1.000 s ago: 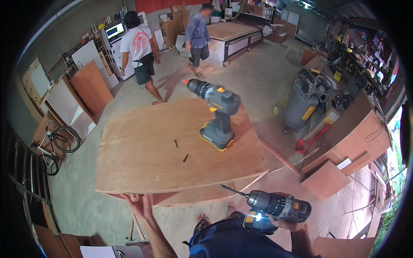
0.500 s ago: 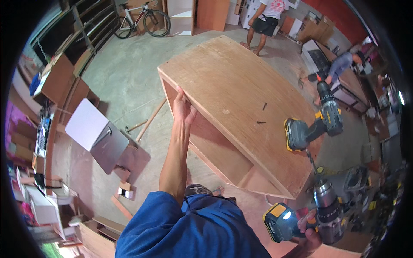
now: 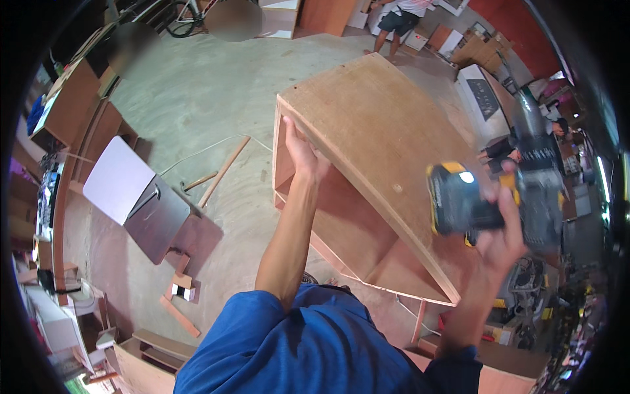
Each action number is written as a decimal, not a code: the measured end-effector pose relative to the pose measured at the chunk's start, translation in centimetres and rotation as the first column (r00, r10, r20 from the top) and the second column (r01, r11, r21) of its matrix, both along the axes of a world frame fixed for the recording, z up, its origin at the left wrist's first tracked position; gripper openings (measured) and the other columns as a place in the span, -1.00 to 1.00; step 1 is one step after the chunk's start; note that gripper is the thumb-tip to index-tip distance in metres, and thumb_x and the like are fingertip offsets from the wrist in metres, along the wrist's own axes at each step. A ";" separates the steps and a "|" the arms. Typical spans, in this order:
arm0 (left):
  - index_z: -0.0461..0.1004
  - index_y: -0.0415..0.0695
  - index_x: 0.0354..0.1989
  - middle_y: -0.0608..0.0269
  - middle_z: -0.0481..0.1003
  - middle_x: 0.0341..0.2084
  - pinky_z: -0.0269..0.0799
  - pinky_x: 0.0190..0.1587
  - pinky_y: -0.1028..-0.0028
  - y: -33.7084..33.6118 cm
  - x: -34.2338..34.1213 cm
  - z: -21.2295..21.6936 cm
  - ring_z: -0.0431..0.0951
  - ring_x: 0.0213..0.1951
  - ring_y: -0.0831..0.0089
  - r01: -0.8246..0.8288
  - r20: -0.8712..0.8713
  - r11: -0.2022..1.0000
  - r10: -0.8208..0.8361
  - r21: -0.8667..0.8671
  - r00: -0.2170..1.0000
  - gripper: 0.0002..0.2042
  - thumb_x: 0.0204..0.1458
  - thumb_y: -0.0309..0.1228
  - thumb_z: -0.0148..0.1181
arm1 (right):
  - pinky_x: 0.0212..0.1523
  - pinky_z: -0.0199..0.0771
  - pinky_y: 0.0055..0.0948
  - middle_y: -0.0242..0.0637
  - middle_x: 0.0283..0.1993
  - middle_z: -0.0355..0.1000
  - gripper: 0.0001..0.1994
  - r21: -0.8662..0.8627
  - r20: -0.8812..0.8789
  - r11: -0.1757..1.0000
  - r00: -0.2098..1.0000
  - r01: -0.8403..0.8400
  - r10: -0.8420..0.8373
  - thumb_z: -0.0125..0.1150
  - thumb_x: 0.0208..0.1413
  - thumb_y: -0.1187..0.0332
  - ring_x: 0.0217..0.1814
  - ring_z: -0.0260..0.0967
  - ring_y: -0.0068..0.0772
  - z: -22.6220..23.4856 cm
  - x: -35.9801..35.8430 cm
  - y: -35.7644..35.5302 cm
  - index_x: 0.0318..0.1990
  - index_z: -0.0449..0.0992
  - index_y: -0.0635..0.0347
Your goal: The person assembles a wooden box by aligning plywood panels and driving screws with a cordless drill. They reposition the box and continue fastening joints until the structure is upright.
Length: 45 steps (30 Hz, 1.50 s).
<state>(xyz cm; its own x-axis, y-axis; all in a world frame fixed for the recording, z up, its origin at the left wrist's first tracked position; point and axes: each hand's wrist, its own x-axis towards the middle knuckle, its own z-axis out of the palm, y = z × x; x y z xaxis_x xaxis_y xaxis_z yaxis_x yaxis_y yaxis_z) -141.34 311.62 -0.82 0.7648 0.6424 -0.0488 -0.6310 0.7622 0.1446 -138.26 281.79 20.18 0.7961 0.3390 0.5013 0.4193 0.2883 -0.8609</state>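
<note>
Overall view: a workshop with a concrete floor, seen from above the person's shoulders.
Left hand: grip closed over the near left edge of the plywood cabinet, fingers curled onto the top panel, thumb on the side.
Right hand: grip clamped on the handle of a cordless drill, raised over the cabinet's right end; the picture is blurred here.
Cordless drill: dark body with a yellow-edged battery block toward the left; the chuck end points up and away.
Plywood cabinet: stands on the floor directly ahead of the person, top panel tilted in view, open front showing a shelf inside.
Sleeves: blue, both forearms bare.
Floor, left: a grey-and-white panel lies flat, with loose wooden strips just beside it.
Far edge: another person stands beyond the cabinet's far corner.
</note>
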 end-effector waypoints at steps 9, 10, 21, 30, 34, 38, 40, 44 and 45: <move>0.40 -0.50 0.15 -0.12 0.51 0.08 0.46 0.27 0.21 2.6 0.0 2.3 0.58 0.11 0.17 0.089 -0.507 0.881 0.182 0.465 0.843 -0.46 0.27 -0.21 0.33 | -0.22 0.57 -0.45 -0.22 -0.05 0.61 -0.66 0.035 0.137 0.982 0.972 0.188 -0.191 0.40 0.12 0.60 -0.26 0.51 -0.51 -3.1 7.6 14.8 0.07 0.55 0.32; 0.42 -0.52 0.10 -0.10 0.53 0.03 0.47 0.25 0.24 2.7 0.1 2.4 0.59 0.07 0.20 0.083 -0.514 0.889 0.182 0.450 0.838 -0.50 0.25 -0.26 0.34 | -0.25 0.57 -0.44 -0.17 -0.05 0.61 -0.65 0.054 0.129 0.985 0.977 0.164 -0.170 0.38 0.13 0.63 -0.29 0.50 -0.49 -3.6 8.1 15.5 0.08 0.53 0.33; 0.35 -0.41 0.27 0.03 0.51 0.13 0.38 0.29 0.27 3.4 1.2 -0.2 0.50 0.19 0.29 0.157 -0.517 0.826 0.180 0.542 0.837 -0.47 0.23 -0.33 0.30 | -0.12 0.62 -0.42 -0.25 -0.01 0.61 -0.60 -0.166 -0.141 0.967 0.966 0.191 -0.215 0.49 0.13 0.48 -0.19 0.56 -0.45 -5.9 10.3 16.7 0.12 0.55 0.34; 0.16 -0.16 0.42 0.07 0.38 0.22 0.42 0.34 0.15 2.3 1.3 0.6 0.45 0.25 0.19 0.120 -0.482 0.910 0.095 0.396 0.871 -0.43 0.34 -0.23 0.19 | 0.02 0.54 -0.37 -0.21 -0.05 0.52 -0.51 -0.402 0.161 0.836 0.928 0.374 -0.337 0.51 0.07 0.40 -0.03 0.50 -0.40 -8.6 1.5 5.4 0.14 0.49 0.28; 0.22 -0.14 0.43 0.10 0.38 0.33 0.29 0.43 0.13 0.0 0.5 -0.7 0.40 0.34 0.20 -0.012 -0.306 0.954 0.109 0.300 0.946 -0.37 0.40 0.07 0.03 | 0.01 0.48 -0.44 -0.34 -0.14 0.48 -0.63 -0.488 0.023 0.721 0.833 0.492 -0.553 0.50 0.13 0.34 -0.08 0.43 -0.51 -8.4 -1.9 -6.1 0.02 0.53 0.25; 0.32 -0.10 0.41 0.21 0.44 0.34 0.19 0.48 0.14 -4.7 0.4 -3.5 0.38 0.38 0.28 0.028 -0.277 0.969 0.043 0.247 0.960 -0.33 0.38 0.19 -0.07 | 0.11 0.41 -0.46 -0.29 -0.02 0.44 -0.49 -0.426 0.094 0.514 0.601 0.745 -0.794 0.56 0.11 0.26 0.07 0.38 -0.48 -6.9 0.4 -16.3 0.11 0.46 0.27; 0.35 -0.04 0.40 0.27 0.46 0.32 0.19 0.47 0.12 -7.4 0.1 -4.3 0.36 0.39 0.30 0.045 -0.324 0.989 0.003 0.140 0.946 -0.35 0.36 0.21 -0.05 | 0.21 0.36 -0.43 -0.22 0.13 0.41 -0.39 -0.358 0.077 0.575 0.637 0.736 -0.767 0.57 0.12 0.24 0.20 0.34 -0.43 -6.3 2.9 -18.8 0.23 0.41 0.28; 0.23 0.09 0.48 0.32 0.28 0.46 0.11 0.51 -0.01 -14.9 -1.5 -4.7 0.22 0.48 0.19 0.179 -0.337 0.955 -0.092 0.238 0.937 -0.37 0.38 0.17 -0.02 | 0.37 0.26 -0.36 -0.17 0.28 0.38 -0.30 -0.388 0.080 0.746 0.826 0.541 -0.558 0.55 0.15 0.26 0.34 0.31 -0.38 -5.3 8.0 -20.7 0.37 0.33 0.28; 0.07 0.03 0.56 0.25 0.16 0.53 0.05 0.54 0.01 -16.4 -1.7 -4.7 0.12 0.52 0.08 0.276 -0.289 0.917 -0.191 0.289 0.938 -0.21 0.31 0.27 -0.04 | 0.39 0.23 -0.34 -0.17 0.30 0.39 -0.28 -0.396 0.088 0.788 0.874 0.470 -0.477 0.55 0.15 0.27 0.36 0.31 -0.37 -5.2 9.1 -20.8 0.40 0.32 0.28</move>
<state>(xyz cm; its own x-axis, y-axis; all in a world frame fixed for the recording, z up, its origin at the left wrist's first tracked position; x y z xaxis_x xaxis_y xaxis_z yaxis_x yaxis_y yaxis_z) -143.00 295.24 -5.55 0.8844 0.4599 -0.0798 -0.3516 0.7688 0.5342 -129.17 261.03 14.94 0.9155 0.0819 0.3939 0.3992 -0.3068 -0.8640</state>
